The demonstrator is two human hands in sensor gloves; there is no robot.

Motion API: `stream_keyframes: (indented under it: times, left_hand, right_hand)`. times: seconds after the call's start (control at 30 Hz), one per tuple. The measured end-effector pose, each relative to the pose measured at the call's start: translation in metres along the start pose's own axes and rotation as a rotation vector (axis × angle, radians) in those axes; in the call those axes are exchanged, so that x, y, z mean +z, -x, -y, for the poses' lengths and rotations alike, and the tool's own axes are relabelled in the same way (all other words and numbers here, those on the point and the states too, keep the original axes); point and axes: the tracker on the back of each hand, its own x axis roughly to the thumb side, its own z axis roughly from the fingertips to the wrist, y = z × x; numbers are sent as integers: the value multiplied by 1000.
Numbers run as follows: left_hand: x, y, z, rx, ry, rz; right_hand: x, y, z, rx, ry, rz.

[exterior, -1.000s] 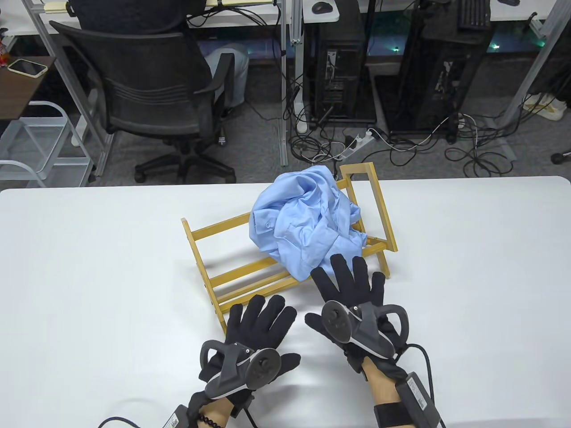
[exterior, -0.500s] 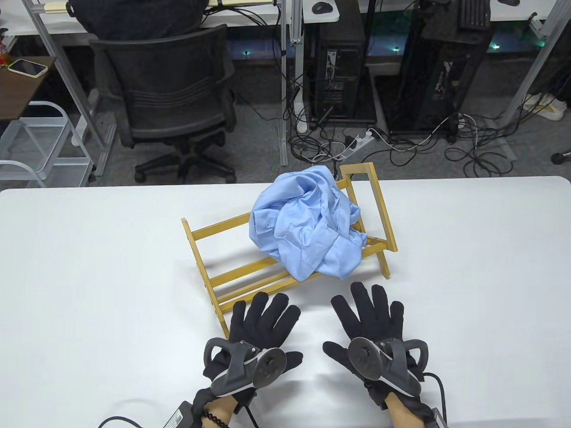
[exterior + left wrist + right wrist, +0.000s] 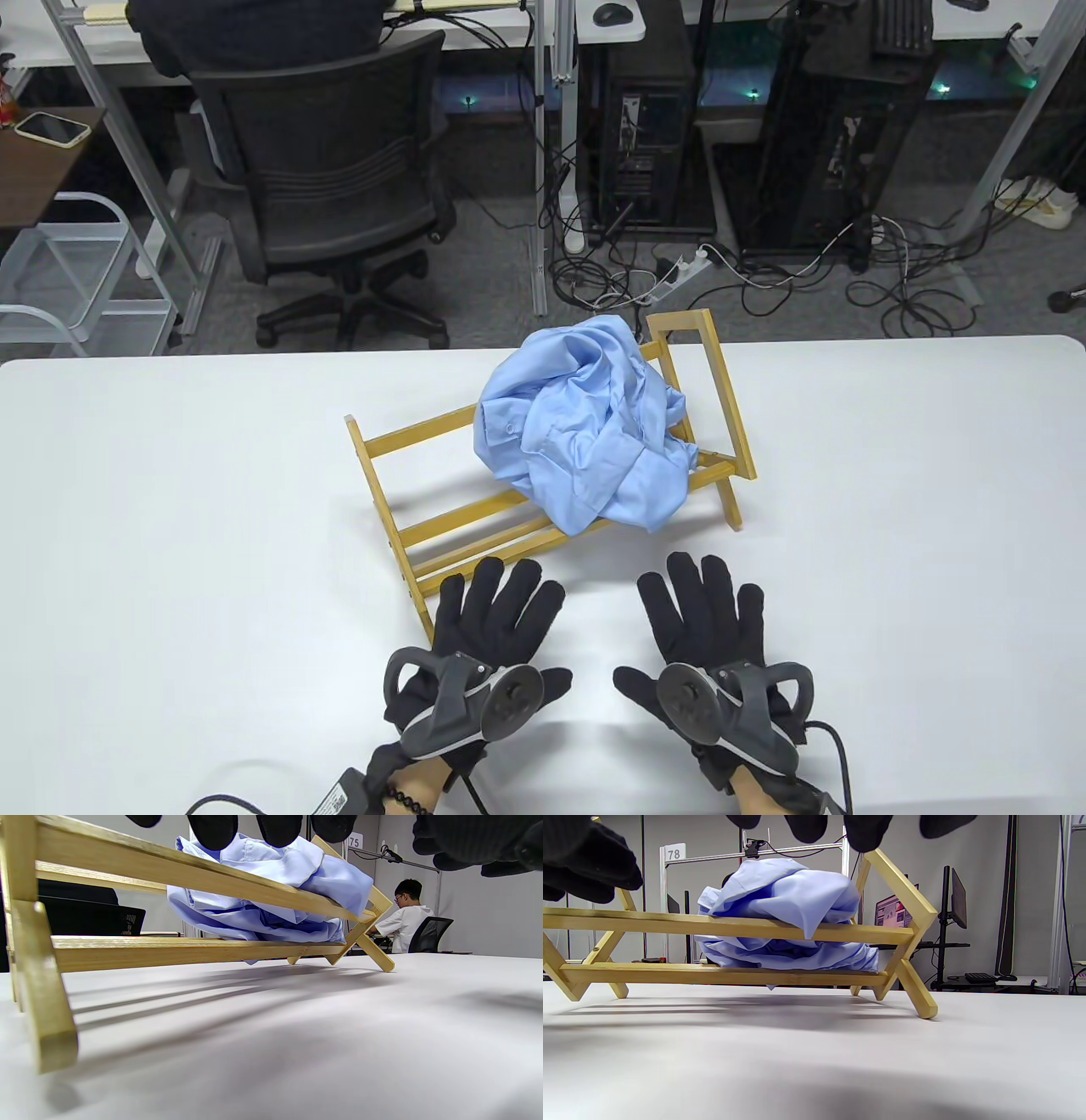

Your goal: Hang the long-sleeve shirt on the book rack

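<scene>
A crumpled light-blue long-sleeve shirt (image 3: 585,433) lies bunched on the right half of a wooden book rack (image 3: 424,518) in the middle of the white table. It drapes over the front rail, as the left wrist view (image 3: 271,887) and the right wrist view (image 3: 785,916) show. My left hand (image 3: 496,611) lies open and flat, fingers spread, just in front of the rack's near-left corner. My right hand (image 3: 708,607) lies open, fingers spread, in front of the shirt and apart from it. Both hands are empty.
The white table (image 3: 170,552) has bare surface to the left and right of the rack. Beyond its far edge stand an office chair (image 3: 331,187), computer towers (image 3: 645,119) and floor cables (image 3: 764,272).
My right hand has drawn back from the shirt's lower edge toward me and now rests apart from it. My left hand has barely moved. The chair behind the table has turned.
</scene>
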Motion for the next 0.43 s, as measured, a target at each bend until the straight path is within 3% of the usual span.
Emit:
stream_keyframes:
  times: [0.43]
  left_hand:
    - [1, -1, 1, -21, 14, 3]
  right_hand:
    - [1, -1, 0, -19, -5, 4]
